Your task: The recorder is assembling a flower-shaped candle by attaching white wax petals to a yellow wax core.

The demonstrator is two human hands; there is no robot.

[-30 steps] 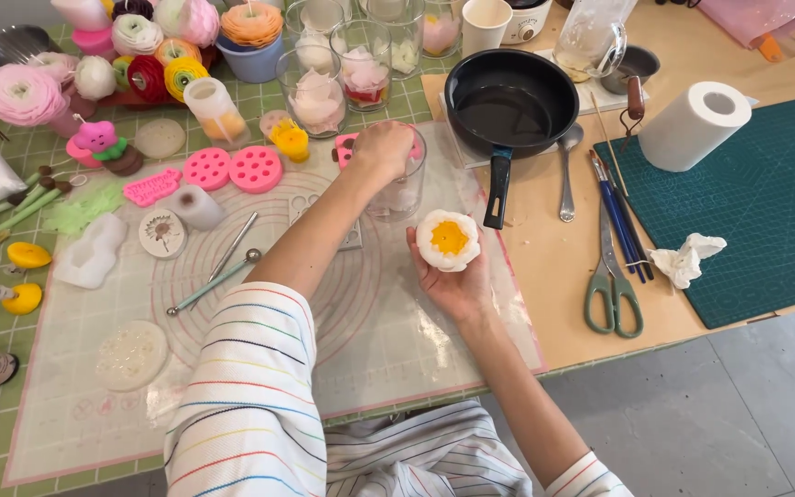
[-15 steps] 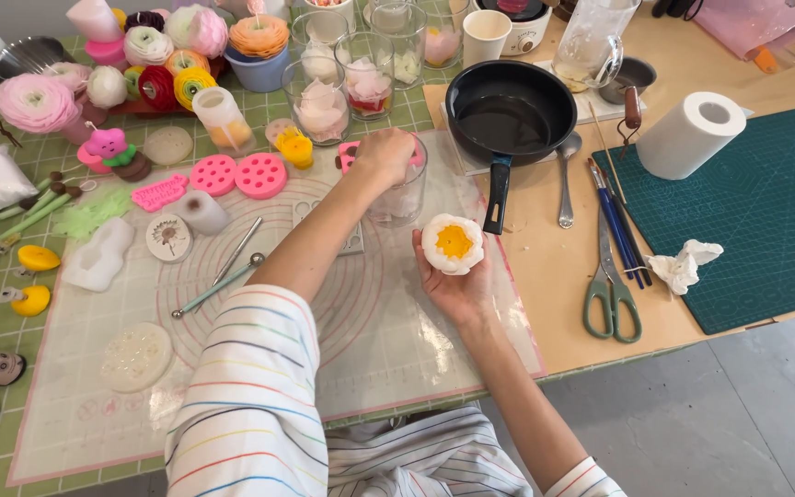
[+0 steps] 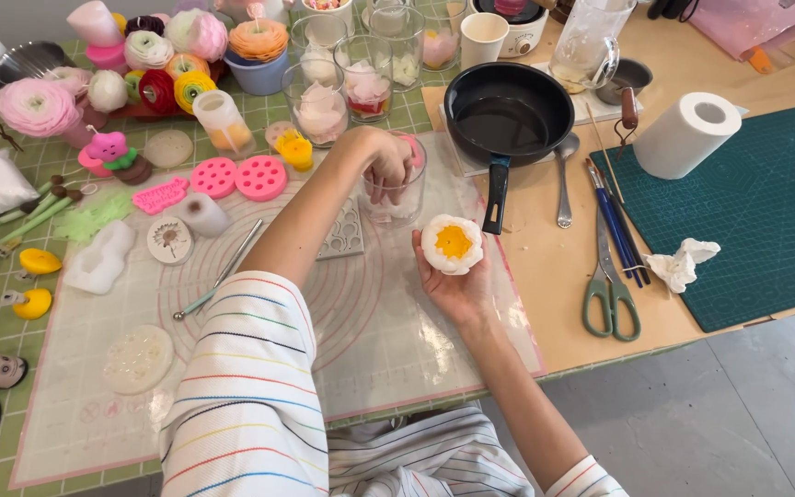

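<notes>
My right hand (image 3: 457, 285) cups a round white flower-shaped piece with a yellow centre (image 3: 452, 244), held just above the clear work mat (image 3: 370, 322). My left hand (image 3: 386, 158) reaches across with its fingers dipped into a clear glass cup (image 3: 396, 198) that stands on the mat near the black frying pan (image 3: 506, 115). What the fingers touch inside the cup is hidden. My left arm wears a white sleeve with coloured stripes.
Pink moulds (image 3: 237, 177), a metal tool (image 3: 223, 273), white moulded pieces and several clay-like flowers (image 3: 37, 106) crowd the left and back. Glass cups with petals stand behind. A spoon (image 3: 565, 179), green-handled scissors (image 3: 609, 299), a paper roll (image 3: 686, 134) and a green cutting mat (image 3: 766, 212) lie on the right.
Both hands stay nearly in place. My left fingers remain in the glass cup and my right hand keeps the flower piece, shifted very slightly.
</notes>
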